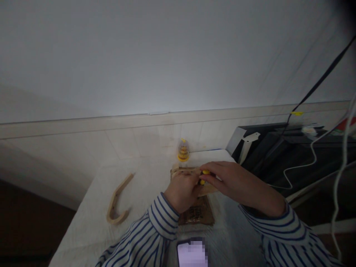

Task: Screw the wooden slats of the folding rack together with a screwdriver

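Note:
My left hand [183, 188] is closed around a pale wooden piece [208, 190], whose end shows under my fingers. My right hand [229, 178] grips a short screwdriver [205, 172] with a yellow and black handle, right against my left fingers. Its tip is hidden. Beneath both hands lies a brown printed packet [196, 216] on the table. Off to the left rests a J-shaped wooden piece [112, 204] with small dark holes. A clear, cone-shaped bit case [183, 151] with a yellow base stands behind my hands.
A phone [191, 254] lies near the front of the white-covered table [83, 230]. The wall [139, 141] borders the table's far side. Dark flat panels [267, 148] lean at the right, with a white cable [345, 148] hanging there.

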